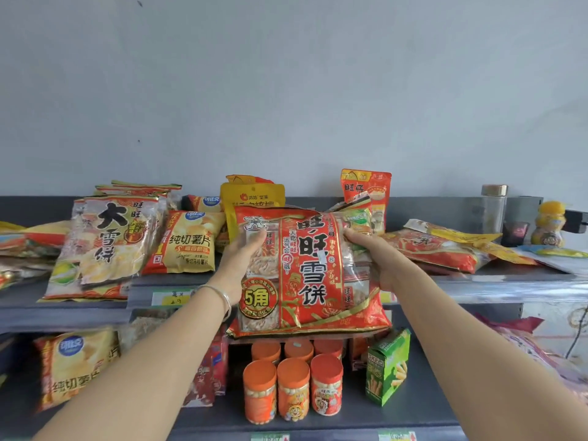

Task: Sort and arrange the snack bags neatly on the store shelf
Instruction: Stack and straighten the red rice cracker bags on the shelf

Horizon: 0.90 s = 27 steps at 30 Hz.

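Note:
A large red rice-cracker bag with gold trim stands upright in front of the grey top shelf. My left hand grips its left edge and my right hand grips its right edge. A stack of pale rice-cracker bags leans at the left. Beside it stands a yellow potato-chip bag. Behind the held bag rise a yellow nut pouch and a red pouch. Another red bag lies flat to the right.
On the lower shelf stand several orange-lidded jars, a green box and a chip bag. A clear jar and a yellow bottle stand at the top shelf's far right. A bare wall is behind.

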Tool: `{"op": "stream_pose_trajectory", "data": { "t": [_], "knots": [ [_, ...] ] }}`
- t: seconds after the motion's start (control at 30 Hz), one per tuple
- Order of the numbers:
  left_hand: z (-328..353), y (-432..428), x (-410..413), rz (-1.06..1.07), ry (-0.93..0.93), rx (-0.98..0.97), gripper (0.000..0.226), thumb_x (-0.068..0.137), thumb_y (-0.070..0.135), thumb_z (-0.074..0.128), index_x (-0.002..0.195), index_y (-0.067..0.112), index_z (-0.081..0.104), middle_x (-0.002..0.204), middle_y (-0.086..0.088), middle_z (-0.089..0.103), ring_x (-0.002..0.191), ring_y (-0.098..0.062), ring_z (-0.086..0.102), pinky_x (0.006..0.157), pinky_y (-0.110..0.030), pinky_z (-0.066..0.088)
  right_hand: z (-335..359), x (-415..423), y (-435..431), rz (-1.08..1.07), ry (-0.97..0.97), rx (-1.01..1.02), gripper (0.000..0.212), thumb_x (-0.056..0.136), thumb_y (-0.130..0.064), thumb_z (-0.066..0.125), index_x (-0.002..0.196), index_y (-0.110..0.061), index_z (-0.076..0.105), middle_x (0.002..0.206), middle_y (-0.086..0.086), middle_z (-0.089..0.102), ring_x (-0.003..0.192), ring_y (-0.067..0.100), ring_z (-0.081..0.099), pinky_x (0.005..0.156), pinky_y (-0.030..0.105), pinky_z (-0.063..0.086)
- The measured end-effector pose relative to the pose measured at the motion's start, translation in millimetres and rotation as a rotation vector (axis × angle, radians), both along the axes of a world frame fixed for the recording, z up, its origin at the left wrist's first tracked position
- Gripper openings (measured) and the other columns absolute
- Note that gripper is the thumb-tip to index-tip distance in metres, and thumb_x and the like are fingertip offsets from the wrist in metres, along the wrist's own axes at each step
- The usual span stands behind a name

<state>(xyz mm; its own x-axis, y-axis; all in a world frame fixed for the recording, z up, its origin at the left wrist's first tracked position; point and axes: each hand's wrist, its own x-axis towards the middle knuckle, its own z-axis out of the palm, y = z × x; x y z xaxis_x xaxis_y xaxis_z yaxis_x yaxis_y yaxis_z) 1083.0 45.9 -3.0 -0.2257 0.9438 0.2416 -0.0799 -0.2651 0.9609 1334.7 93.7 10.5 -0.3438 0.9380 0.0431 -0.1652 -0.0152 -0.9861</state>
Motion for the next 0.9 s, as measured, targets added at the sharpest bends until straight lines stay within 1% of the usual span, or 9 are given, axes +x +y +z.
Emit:
{"op": "stream_pose_trajectory", "data": {
  "t": [0.13, 0.2, 0.27, 0.33, 0.5, 0.57, 0.63, 0.77, 0.9],
  "knots": [
    [-4.3, -27.0, -79.8, 0.177, 0.002, 0.018, 0.083, 0.077, 0.057, 0.061, 0.147, 0.032, 0.024, 0.151, 0.005, 0.030, 0.138, -0.022, 0.027, 0.111, -0.050, 0.017, 1.4, -87.8, -3.4, 0.074, 0.011, 0.038, 0.045, 0.079, -0.029, 0.074, 0.116, -0.009, 0.056, 0.096, 0.012, 0.074, 0.079, 0.027, 0.072, 0.064, 0.037, 0.058],
    [-5.7, -49.6, -129.5, 0.223, 0.006, 0.038, 0.080, 0.076, 0.056, 0.062, 0.145, 0.029, 0.029, 0.150, 0.004, 0.033, 0.137, -0.022, 0.030, 0.110, -0.048, 0.019, 2.2, -142.2, -9.5, 0.125, 0.019, 0.035, 0.044, 0.076, -0.026, 0.076, 0.112, -0.010, 0.055, 0.091, 0.011, 0.075, 0.075, 0.027, 0.073, 0.061, 0.038, 0.058],
    [-7.7, -75.1, -184.7, 0.281, 0.015, 0.038, 0.061, 0.076, 0.054, 0.064, 0.130, 0.032, 0.047, 0.137, 0.005, 0.050, 0.130, -0.023, 0.042, 0.109, -0.045, 0.027, 1.1, -202.2, -18.3, 0.204, 0.018, 0.038, 0.037, 0.077, -0.023, 0.075, 0.107, -0.011, 0.056, 0.086, 0.010, 0.075, 0.072, 0.026, 0.073, 0.058, 0.037, 0.057],
    [-10.5, -103.7, -240.0, 0.311, 0.012, 0.036, 0.051, 0.075, 0.052, 0.067, 0.120, 0.031, 0.054, 0.125, 0.003, 0.060, 0.121, -0.024, 0.051, 0.107, -0.048, 0.033, 0.0, -265.0, -31.5, 0.280, 0.018, 0.063, 0.032, 0.080, -0.019, 0.073, 0.106, -0.011, 0.057, 0.087, 0.011, 0.075, 0.074, 0.027, 0.073, 0.059, 0.037, 0.057],
    [-17.3, -168.3, -364.5, 0.484, -0.009, 0.051, 0.077, 0.069, 0.055, 0.070, 0.134, 0.024, 0.044, 0.136, 0.000, 0.052, 0.125, -0.024, 0.048, 0.108, -0.050, 0.031, -4.2, -413.3, -73.6, 0.384, 0.059, 0.095, 0.040, 0.079, -0.018, 0.075, 0.112, -0.012, 0.053, 0.094, 0.012, 0.074, 0.082, 0.031, 0.073, 0.067, 0.044, 0.059],
    [-22.7, -186.7, -406.2, 0.590, -0.027, 0.073, 0.073, 0.077, 0.051, 0.068, 0.138, 0.023, 0.039, 0.142, 0.003, 0.044, 0.130, -0.022, 0.041, 0.107, -0.045, 0.029, -7.9, -464.3, -87.3, 0.402, 0.059, 0.087, 0.050, 0.078, -0.020, 0.077, 0.120, -0.012, 0.051, 0.102, 0.014, 0.073, 0.089, 0.033, 0.072, 0.075, 0.049, 0.058],
    [-29.2, -203.4, -441.8, 0.680, -0.029, 0.067, 0.069, 0.081, 0.048, 0.066, 0.138, 0.020, 0.038, 0.143, 0.000, 0.043, 0.131, -0.023, 0.039, 0.105, -0.044, 0.029, -12.5, -509.9, -99.0, 0.433, 0.070, 0.076, 0.051, 0.079, -0.021, 0.077, 0.121, -0.012, 0.050, 0.103, 0.015, 0.073, 0.089, 0.034, 0.071, 0.074, 0.048, 0.058],
    [-45.3, -229.5, -504.2, 0.805, -0.052, 0.037, 0.059, 0.084, 0.040, 0.065, 0.132, 0.015, 0.040, 0.136, -0.007, 0.049, 0.125, -0.027, 0.047, 0.106, -0.053, 0.035, -25.6, -590.5, -115.4, 0.493, 0.093, 0.047, 0.040, 0.082, -0.025, 0.074, 0.114, -0.011, 0.055, 0.100, 0.014, 0.073, 0.087, 0.032, 0.072, 0.071, 0.045, 0.059],
    [-57.7, -239.6, -564.2, 0.947, -0.040, 0.012, 0.031, 0.087, 0.032, 0.063, 0.113, 0.023, 0.049, 0.121, -0.006, 0.059, 0.108, -0.024, 0.059, 0.098, -0.051, 0.044, -37.7, -665.4, -119.9, 0.578, 0.099, 0.022, 0.038, 0.083, -0.025, 0.073, 0.115, -0.012, 0.055, 0.102, 0.014, 0.073, 0.089, 0.032, 0.072, 0.075, 0.046, 0.059]
  ]
}}
